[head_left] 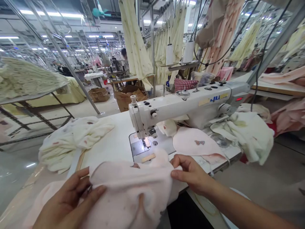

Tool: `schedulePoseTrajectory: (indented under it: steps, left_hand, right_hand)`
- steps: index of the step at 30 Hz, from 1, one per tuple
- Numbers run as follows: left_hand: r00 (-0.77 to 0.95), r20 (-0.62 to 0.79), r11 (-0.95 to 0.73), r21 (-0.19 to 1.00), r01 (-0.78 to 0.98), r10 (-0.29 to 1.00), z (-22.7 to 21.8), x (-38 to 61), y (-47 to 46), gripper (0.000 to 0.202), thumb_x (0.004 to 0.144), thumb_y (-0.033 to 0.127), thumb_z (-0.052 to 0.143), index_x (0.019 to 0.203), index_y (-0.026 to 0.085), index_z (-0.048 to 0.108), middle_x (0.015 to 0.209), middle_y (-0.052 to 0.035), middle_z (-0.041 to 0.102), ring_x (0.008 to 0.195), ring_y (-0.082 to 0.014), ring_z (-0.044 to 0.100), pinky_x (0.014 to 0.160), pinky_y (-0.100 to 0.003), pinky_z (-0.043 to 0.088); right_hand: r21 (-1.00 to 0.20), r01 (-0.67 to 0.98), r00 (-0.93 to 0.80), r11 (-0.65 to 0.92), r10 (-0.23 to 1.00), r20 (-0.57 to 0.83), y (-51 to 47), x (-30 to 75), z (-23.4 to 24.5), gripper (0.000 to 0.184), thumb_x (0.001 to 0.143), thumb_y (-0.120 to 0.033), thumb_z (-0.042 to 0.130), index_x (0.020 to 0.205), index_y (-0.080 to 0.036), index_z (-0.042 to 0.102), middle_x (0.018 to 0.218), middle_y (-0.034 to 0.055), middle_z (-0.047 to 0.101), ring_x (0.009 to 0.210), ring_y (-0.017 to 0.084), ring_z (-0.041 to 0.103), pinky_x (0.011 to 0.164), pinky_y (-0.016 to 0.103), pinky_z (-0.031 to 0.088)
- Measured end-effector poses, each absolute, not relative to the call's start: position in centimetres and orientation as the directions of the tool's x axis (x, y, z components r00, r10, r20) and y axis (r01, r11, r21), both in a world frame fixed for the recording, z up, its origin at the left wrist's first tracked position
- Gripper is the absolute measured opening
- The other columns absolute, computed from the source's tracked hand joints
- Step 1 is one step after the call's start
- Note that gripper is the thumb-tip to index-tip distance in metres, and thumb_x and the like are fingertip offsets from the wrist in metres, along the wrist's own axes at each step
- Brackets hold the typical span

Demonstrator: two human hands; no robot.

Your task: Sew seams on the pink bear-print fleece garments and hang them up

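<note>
A pale pink piece of fabric point(124, 194) is stretched between my two hands, in front of the sewing machine point(171, 109). My left hand point(69, 197) pinches its left edge between thumb and fingers. At the upper right corner, my right hand point(188, 173) grips the cloth with thumb and forefinger. Just beyond the fabric is the lit needle area point(145, 143) of the machine. A rounded pink panel with a small printed motif point(196, 141) lies right of the needle, under the machine arm. The lower part of the held fabric is slightly blurred.
Bunched cream cloth point(76, 140) lies on the table's left side. More cream cloth point(245, 133) hangs over the right end. Two white thread cones point(188, 52) stand behind the machine. Cardboard boxes point(98, 94) sit on the floor, and cream garments point(135, 41) hang beyond.
</note>
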State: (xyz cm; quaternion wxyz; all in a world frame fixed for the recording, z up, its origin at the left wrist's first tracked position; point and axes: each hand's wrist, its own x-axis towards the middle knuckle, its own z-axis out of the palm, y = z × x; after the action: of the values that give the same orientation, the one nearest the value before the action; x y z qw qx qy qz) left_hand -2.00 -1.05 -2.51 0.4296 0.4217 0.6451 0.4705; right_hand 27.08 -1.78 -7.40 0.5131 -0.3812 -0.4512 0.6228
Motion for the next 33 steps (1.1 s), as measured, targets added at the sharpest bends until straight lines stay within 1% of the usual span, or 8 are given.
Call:
schedulePoseTrajectory:
  steps: [5,11,16,18,21,24,29,33]
  left_hand:
    - [-0.113,-0.083,0.112,0.951,0.287,0.990,-1.2,-1.8,-1.2,0.046,0.055,0.047,0.078,0.093,0.026,0.063,0.072,0.0004,0.066,0.071,-0.0193,0.061,0.060,-0.024,0.052]
    - [-0.024,0.021,-0.004,0.838,0.546,0.999,-0.5,-1.9,-1.2,0.025,0.067,0.045,0.067,0.084,0.027,0.072,0.084,-0.0016,0.071,0.081,-0.0236,0.062,0.076,-0.032,0.047]
    - [0.152,0.286,-0.292,0.552,0.781,0.946,0.2,-2.2,-0.6,0.017,0.076,0.041,0.057,0.080,0.029,0.068,0.076,-0.0012,0.066,0.075,-0.0220,0.058,0.071,-0.032,0.044]
    - [0.151,0.263,-0.284,0.602,0.746,0.953,0.0,-2.0,-0.6,0.020,0.079,0.043,0.054,0.074,0.025,0.062,0.082,-0.0031,0.064,0.082,-0.0225,0.057,0.069,-0.030,0.043]
    - [0.115,0.085,-0.126,0.905,0.406,0.990,-0.5,-1.9,0.7,0.030,0.079,0.051,0.053,0.073,0.022,0.053,0.094,-0.0038,0.062,0.084,-0.0201,0.056,0.066,-0.027,0.044]
    - [0.109,-0.008,-0.009,0.989,0.148,0.994,1.0,-2.2,5.0,0.036,0.072,0.054,0.062,0.072,0.021,0.049,0.068,0.0031,0.055,0.060,-0.0120,0.049,0.054,-0.021,0.038]
    - [0.089,0.322,-0.327,0.832,0.448,0.943,6.3,-2.2,12.4,0.032,0.065,0.047,0.069,0.079,0.020,0.060,0.070,0.0028,0.057,0.068,-0.0133,0.050,0.060,-0.020,0.035]
    - [0.038,0.323,-0.301,0.822,0.484,0.946,3.2,-2.1,9.6,0.025,0.077,0.045,0.053,0.086,0.021,0.058,0.080,0.0010,0.059,0.082,-0.0182,0.053,0.071,-0.025,0.040]
  right_hand:
    - [-0.967,-0.160,0.007,0.197,0.980,0.199,-1.3,27.0,-7.7,0.018,0.071,-0.029,0.074,0.073,-0.019,0.059,0.071,-0.0010,0.059,0.066,0.010,0.053,0.060,0.021,0.042]
    - [-0.923,0.206,-0.077,0.324,0.946,0.315,-0.8,28.2,-5.9,0.015,0.072,-0.032,0.072,0.081,-0.021,0.070,0.077,0.0037,0.067,0.071,0.017,0.062,0.063,0.027,0.050]
    - [-0.610,0.521,-0.263,0.597,0.792,0.551,-0.6,28.2,-4.3,0.011,0.084,-0.020,0.059,0.091,-0.020,0.068,0.078,0.0036,0.067,0.070,0.014,0.061,0.061,0.025,0.049]
    - [-0.456,0.578,-0.331,0.677,0.705,0.627,-0.4,28.1,-4.0,0.012,0.086,-0.015,0.054,0.090,-0.019,0.065,0.076,0.0044,0.063,0.070,0.015,0.059,0.061,0.026,0.047]
    - [-0.297,0.623,-0.383,0.724,0.613,0.691,0.3,27.7,-3.5,0.013,0.085,-0.010,0.049,0.085,-0.017,0.061,0.085,0.0075,0.060,0.079,0.017,0.055,0.067,0.029,0.045]
    - [-0.178,0.616,-0.459,0.767,0.533,0.711,1.9,27.3,-1.3,0.017,0.084,-0.006,0.042,0.082,-0.016,0.055,0.081,0.0061,0.061,0.079,0.018,0.051,0.070,0.032,0.039]
    - [0.065,0.713,-0.520,0.698,0.465,0.716,3.6,26.8,4.0,0.020,0.086,-0.010,0.039,0.081,-0.017,0.057,0.068,0.0031,0.057,0.069,0.017,0.044,0.062,0.031,0.028]
    - [0.041,0.733,-0.563,0.679,0.572,0.596,2.3,24.3,1.2,0.016,0.080,-0.012,0.045,0.077,-0.019,0.059,0.067,0.0041,0.058,0.069,0.018,0.046,0.062,0.032,0.027]
